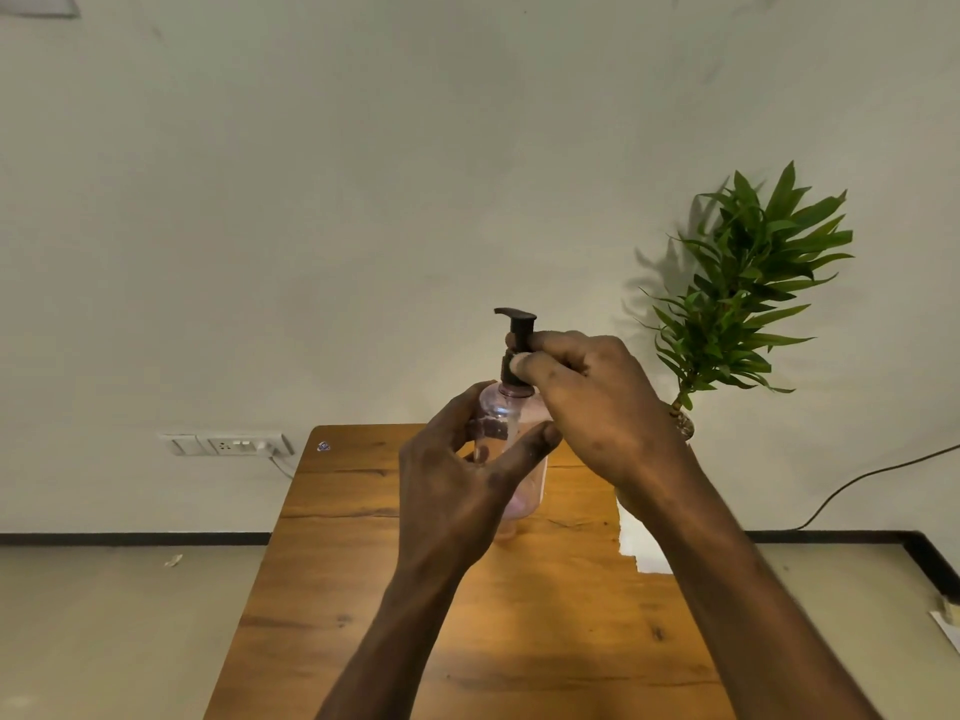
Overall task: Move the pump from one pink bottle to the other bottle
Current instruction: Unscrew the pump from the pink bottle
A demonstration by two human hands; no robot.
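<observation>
A clear pink bottle (511, 415) is held up above the wooden table (363, 537), with my left hand (457, 475) wrapped around its body. A dark pump (517, 335) stands upright in the bottle's neck, its spout pointing left. My right hand (587, 402) comes in from the right, thumb and fingers pinching the pump's collar just above the neck. A second pink bottle is not visible; my arms hide the part of the table behind them.
A green leafy plant (748, 283) in a small glass vase stands at the table's back right corner. Something white (641, 550) lies on the table under my right forearm. A wall socket (228, 445) sits at the left, and a cable (872, 472) runs along the wall at right.
</observation>
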